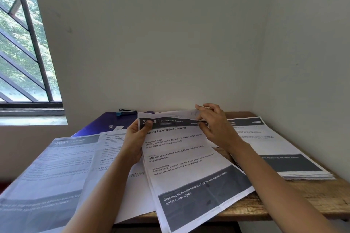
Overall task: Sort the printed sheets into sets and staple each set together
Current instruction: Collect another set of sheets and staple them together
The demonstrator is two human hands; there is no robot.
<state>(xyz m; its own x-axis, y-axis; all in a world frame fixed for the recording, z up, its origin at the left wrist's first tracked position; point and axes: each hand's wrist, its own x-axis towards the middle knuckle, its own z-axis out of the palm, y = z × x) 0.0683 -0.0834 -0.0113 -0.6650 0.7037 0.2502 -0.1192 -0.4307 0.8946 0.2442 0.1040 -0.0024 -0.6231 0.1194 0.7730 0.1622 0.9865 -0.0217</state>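
A printed sheet headed "Dressing Table Surface Cleaning" (181, 157) tops a small set held over the middle of the wooden table (312, 195). My left hand (135, 138) grips its upper left corner, thumb over the dark header. My right hand (214, 125) pinches the upper right corner, where the top sheet's edge is bent up from the pages behind. A blue and grey stapler (127, 112) lies at the back, to the left of the held set.
A thick stack of printed sheets (280, 149) lies at the right by the wall. Loose printed sheets (56, 166) spread over the left side on a dark purple folder (106, 121). A barred window (22, 43) is at the left.
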